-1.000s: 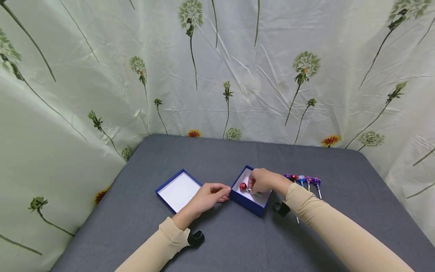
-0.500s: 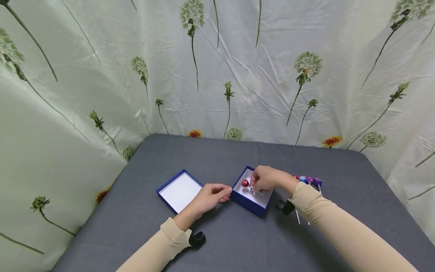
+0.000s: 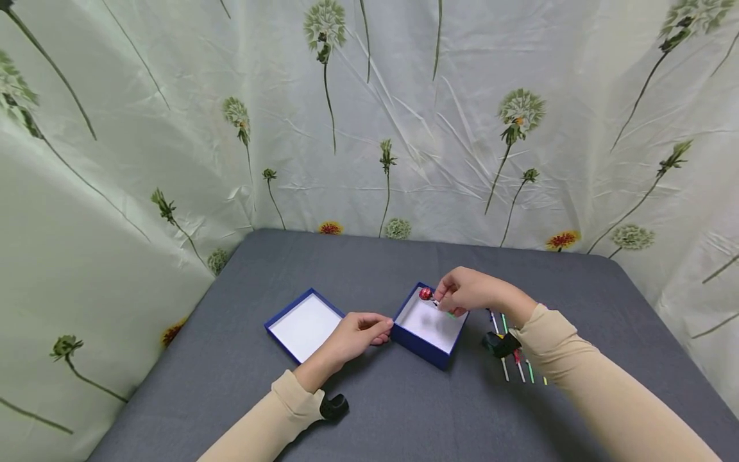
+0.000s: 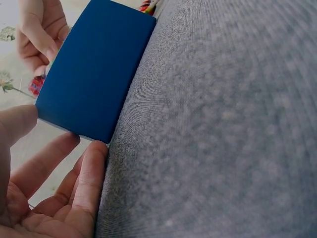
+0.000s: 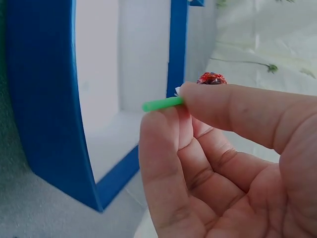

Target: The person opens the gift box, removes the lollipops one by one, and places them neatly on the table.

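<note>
My right hand (image 3: 469,289) pinches a lollipop (image 3: 425,293) with a red wrapper and a green stick. It is raised over the far rim of an open blue box (image 3: 421,346) with a white inside. In the right wrist view the green stick (image 5: 162,103) sticks out between thumb and forefinger, and the red head lies mostly behind the thumb. My left hand (image 3: 362,335) holds the box's near left corner. In the left wrist view its thumb is at one corner of the blue wall (image 4: 96,74) and its fingertips are along the adjoining edge.
A blue-rimmed lid (image 3: 288,304), white inside, lies left of the box, partly behind the left hand. Several more lollipops (image 3: 516,357) lie to the right, largely covered by my right forearm. A flowered curtain (image 3: 369,115) hangs behind the grey table (image 3: 369,410).
My right hand has lifted the red lollipop from low inside the box up toward its far right rim. The left hand stays at the box corner.
</note>
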The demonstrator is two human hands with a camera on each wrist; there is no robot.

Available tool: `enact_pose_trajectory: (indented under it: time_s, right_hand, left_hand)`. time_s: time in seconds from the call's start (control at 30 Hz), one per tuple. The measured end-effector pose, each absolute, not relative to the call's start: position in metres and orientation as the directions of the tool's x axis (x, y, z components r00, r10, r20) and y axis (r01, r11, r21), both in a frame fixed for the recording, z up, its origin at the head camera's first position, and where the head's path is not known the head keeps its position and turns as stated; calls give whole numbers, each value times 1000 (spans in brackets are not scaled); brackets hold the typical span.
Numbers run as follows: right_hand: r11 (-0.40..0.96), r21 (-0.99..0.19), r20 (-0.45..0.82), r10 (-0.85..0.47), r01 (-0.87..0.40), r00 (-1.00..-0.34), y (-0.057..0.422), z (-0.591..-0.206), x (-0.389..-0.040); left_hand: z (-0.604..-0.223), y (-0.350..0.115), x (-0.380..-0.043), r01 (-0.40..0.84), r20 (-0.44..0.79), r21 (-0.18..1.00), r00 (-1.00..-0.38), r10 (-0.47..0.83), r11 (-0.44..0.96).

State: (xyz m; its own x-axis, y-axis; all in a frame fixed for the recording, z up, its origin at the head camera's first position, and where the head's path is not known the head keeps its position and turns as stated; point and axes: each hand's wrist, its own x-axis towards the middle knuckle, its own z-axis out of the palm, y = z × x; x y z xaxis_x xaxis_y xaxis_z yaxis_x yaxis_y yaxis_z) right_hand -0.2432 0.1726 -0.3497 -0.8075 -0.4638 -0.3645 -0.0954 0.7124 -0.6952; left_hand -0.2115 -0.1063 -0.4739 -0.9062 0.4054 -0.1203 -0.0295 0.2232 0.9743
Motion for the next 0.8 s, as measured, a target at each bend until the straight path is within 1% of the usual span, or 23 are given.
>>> enact_pose_trajectory:
  time_s: [0.2,0.8]
  right_hand:
    - [690,-720,-355,-460,-76,-814,187,-344,-242]
    - [662,-749,-349,-368,21,-862,225,-342,-225]
  left_hand:
    - [-476,-107,-212,-14,-104,976,-905,413,216]
    - [-474,-106,-212,-21,-110,976,-906,410,215]
